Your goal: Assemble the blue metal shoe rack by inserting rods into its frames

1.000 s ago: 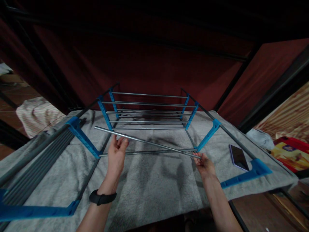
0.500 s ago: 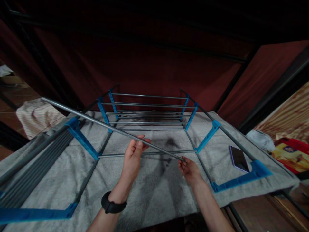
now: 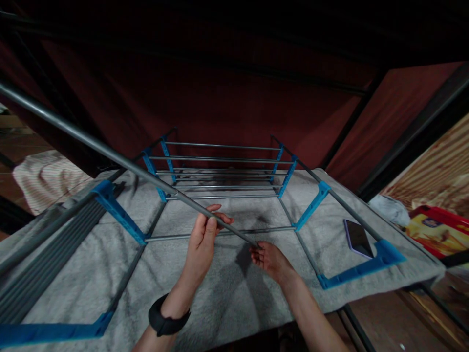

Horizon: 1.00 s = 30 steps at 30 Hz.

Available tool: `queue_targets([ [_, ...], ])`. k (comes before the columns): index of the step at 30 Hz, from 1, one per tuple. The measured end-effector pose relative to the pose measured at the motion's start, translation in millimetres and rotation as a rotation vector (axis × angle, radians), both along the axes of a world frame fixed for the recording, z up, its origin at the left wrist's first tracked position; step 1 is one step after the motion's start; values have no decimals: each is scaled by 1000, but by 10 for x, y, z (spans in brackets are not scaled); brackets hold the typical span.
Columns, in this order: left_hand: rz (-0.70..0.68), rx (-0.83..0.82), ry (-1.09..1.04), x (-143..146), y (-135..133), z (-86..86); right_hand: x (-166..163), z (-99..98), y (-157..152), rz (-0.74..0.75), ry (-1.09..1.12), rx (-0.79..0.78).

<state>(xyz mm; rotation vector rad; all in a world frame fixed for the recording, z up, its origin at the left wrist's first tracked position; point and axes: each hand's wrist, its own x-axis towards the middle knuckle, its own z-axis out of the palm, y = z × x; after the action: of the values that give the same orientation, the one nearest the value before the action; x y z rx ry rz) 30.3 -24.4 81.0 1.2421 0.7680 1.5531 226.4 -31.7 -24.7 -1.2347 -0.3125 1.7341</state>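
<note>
Over the grey blanket [image 3: 227,298]: one metal rod [image 3: 135,168], slanting down rightward, its upper end running past the left border of view. Left hand [image 3: 202,240]: thumb and fingers are holding the rod along its lower part. Right hand [image 3: 270,259]: fingertips are pinching its lower end. Crossbar [image 3: 271,230]: spanning the two inner rails [image 3: 307,253] beyond the hands. Open room: bare blanket is showing between the forearms, down to its front edge. Phone [image 3: 358,238]: lying right of the right inner rail, near a blue bracket [image 3: 361,275].
</note>
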Motion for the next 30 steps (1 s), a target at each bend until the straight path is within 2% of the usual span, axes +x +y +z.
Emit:
queue_targets([
  [4, -7, -5, 59, 49, -12, -42, -46, -59, 11, -26, -22, -9],
  [8, -21, -14, 124, 78, -27, -57, -69, -143, 12, 8, -39, 24],
  [12, 38, 18, 154, 52, -38, 2, -101, -173, -14, 124, -34, 118],
  [18, 71, 83, 168, -54, -30, 118, -123, -117, -63, 274, -25, 232],
  [24, 173, 127, 425, -171, -51, 197, -28, -55, -33, 204, -52, 267],
  [30, 118, 195, 644, -256, 14, 111, 97, -46, 39, 100, -55, 251],
])
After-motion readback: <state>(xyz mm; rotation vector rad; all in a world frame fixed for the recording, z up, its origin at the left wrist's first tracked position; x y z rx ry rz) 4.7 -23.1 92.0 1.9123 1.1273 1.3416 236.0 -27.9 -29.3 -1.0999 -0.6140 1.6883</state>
